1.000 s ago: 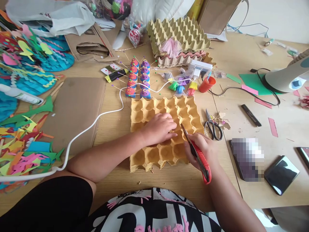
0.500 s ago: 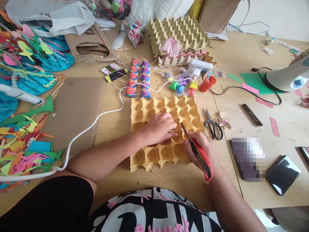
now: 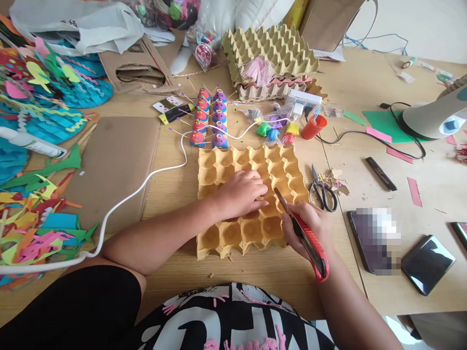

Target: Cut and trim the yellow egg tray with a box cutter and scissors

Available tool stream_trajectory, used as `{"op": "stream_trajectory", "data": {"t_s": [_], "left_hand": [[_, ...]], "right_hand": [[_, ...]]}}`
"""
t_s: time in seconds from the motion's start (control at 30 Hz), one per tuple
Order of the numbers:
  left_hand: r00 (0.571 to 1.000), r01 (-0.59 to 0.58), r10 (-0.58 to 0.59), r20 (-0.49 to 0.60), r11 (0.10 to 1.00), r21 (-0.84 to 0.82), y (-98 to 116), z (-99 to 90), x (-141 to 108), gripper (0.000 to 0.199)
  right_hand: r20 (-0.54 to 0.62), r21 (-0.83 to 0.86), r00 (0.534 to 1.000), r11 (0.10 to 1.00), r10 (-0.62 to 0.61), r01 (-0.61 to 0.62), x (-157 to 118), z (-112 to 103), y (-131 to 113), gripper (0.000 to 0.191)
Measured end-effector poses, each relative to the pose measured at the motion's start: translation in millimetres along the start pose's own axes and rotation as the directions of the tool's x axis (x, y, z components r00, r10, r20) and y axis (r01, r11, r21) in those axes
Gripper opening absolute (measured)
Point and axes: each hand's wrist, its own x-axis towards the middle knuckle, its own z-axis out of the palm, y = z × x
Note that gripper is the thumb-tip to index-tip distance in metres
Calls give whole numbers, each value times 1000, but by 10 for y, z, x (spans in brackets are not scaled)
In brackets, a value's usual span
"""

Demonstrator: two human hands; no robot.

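A yellow cardboard egg tray (image 3: 231,232) lies cups-up on the table in front of me. My left hand (image 3: 242,192) presses on its middle, fingers curled down over a cup and ridge; the fingertips are partly hidden. At the tray's right side, my right hand (image 3: 310,221) is closed around a red utility knife (image 3: 310,238). The knife's blade is out and angles up and left, its tip over the cups close to my left fingers. Whether the tip touches the cardboard, I cannot tell.
Scissors (image 3: 322,190) and cardboard scraps (image 3: 337,182) lie right of the tray. Behind it stand two rows of painted cup figures (image 3: 219,116) stuck with pins. A white cable (image 3: 146,180) crosses the left side. Further off are stacked egg trays (image 3: 270,48) and an orange cup (image 3: 314,127).
My right hand and the utility knife have shifted slightly right and toward me. My left hand and the egg tray have stayed put.
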Motion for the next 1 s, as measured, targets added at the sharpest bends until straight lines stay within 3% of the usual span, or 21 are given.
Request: {"op": "stream_trajectory", "data": {"t_s": [0.27,0.57,1.0], "left_hand": [[998,-28,29,-49,999,19,-13,8,-13,30],[999,-17,17,-31,1000,8,-14,23,-5,31],[1000,-11,10,-22,1000,-8,-18,22,6,31]], "right_hand": [[18,-20,992,992,127,-127,-35,58,30,7],[-35,-24,999,1000,-17,16,4,-8,-18,11],[-48,-7,999,1000,-18,18,-10,-46,-53,13]]}}
